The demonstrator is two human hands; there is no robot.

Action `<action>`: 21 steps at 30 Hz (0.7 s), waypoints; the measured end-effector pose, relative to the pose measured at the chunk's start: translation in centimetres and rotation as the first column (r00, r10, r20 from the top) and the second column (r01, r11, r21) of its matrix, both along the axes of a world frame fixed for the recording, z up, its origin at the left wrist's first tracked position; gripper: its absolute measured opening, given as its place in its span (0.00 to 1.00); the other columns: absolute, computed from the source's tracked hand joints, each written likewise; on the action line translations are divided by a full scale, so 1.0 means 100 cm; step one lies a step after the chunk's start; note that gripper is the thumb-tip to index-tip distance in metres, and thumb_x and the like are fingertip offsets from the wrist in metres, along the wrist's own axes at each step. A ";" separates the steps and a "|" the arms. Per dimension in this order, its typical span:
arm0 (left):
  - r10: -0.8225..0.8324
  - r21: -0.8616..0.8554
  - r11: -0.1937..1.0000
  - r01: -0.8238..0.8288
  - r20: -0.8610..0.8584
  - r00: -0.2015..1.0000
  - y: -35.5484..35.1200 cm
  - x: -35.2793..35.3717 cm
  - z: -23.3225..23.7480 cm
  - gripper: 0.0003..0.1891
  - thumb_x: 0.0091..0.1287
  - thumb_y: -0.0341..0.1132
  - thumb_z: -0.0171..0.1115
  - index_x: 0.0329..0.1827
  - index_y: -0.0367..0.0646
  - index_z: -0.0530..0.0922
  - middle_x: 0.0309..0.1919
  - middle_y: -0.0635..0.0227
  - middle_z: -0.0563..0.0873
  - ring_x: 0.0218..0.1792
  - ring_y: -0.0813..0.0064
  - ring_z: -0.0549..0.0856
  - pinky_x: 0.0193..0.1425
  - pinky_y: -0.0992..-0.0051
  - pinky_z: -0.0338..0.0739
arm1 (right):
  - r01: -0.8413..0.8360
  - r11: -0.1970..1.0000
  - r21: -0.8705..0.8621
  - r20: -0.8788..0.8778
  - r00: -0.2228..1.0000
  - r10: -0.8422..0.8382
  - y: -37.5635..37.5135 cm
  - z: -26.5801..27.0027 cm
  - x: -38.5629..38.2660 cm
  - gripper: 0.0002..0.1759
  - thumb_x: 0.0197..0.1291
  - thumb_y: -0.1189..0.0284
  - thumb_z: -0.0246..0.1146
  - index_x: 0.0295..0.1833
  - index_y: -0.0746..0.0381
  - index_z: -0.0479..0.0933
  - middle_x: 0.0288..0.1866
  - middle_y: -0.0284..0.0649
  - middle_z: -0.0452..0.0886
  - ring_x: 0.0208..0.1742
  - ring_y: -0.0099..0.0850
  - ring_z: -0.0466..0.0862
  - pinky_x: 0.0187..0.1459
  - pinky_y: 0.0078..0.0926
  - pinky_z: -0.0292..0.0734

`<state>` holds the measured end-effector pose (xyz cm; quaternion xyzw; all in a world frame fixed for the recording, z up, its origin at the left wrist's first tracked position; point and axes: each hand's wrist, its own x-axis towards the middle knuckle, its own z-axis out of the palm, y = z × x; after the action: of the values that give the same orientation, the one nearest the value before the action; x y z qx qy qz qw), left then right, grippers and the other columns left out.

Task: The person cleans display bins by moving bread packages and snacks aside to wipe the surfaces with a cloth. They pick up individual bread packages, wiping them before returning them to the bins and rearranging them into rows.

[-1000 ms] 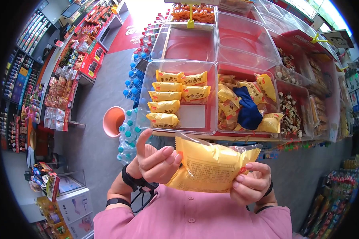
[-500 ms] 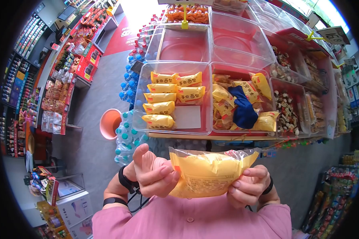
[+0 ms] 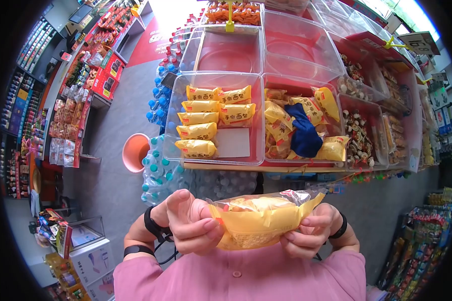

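Observation:
Between my two hands, close to my chest, is a yellow bread packet with a clear upper side and printed text on its yellow face. My left hand pinches its left end, and my right hand grips the right end with bent fingers. Beyond them stands a clear plastic bin with similar yellow packets lined up in two columns and a white card at its front right. The bin to its right holds jumbled yellow packets, with a dark blue cloth on top.
Bottles with blue and teal caps stand left of the bins, near an orange bucket on the floor. More bins with wrapped snacks are at the right. Stocked shelves line the left side.
The packet has tilted, so more of its clear upper side shows. Both hands have kept their hold and shifted slightly. The view has moved a little.

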<state>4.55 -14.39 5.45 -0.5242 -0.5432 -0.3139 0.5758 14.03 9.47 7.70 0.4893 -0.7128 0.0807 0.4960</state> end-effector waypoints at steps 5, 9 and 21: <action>-0.017 0.013 1.000 0.017 -0.042 0.999 -0.001 -0.002 -0.002 0.14 0.63 0.23 0.60 0.36 0.60 0.70 0.41 0.87 0.67 0.45 0.97 0.74 0.54 0.50 0.73 | -0.025 1.000 -0.008 -0.026 0.999 0.025 0.000 -0.001 -0.002 0.19 0.49 0.79 0.66 0.45 0.50 0.70 0.46 0.16 0.74 0.51 0.10 0.76 0.59 0.26 0.69; -0.026 -0.011 1.000 0.025 -0.044 0.999 -0.001 -0.004 -0.001 0.14 0.63 0.23 0.60 0.36 0.60 0.70 0.41 0.87 0.67 0.45 0.97 0.74 0.53 0.51 0.74 | -0.009 1.000 0.003 -0.032 0.999 0.009 0.001 -0.001 -0.001 0.20 0.49 0.79 0.67 0.45 0.50 0.70 0.47 0.17 0.73 0.52 0.10 0.75 0.60 0.27 0.69; -0.091 -0.077 0.993 0.084 -0.089 0.992 -0.003 -0.015 -0.001 0.14 0.59 0.25 0.64 0.34 0.56 0.68 0.40 0.82 0.66 0.45 0.89 0.74 0.57 0.43 0.69 | 0.034 0.998 0.044 -0.014 0.999 -0.033 0.003 -0.002 0.001 0.16 0.51 0.76 0.64 0.44 0.49 0.71 0.49 0.18 0.72 0.52 0.11 0.75 0.58 0.28 0.71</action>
<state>3.10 -14.72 5.35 -0.5820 -0.5036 -0.2944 0.5665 14.09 9.81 7.50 0.4887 -0.7191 0.0534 0.4912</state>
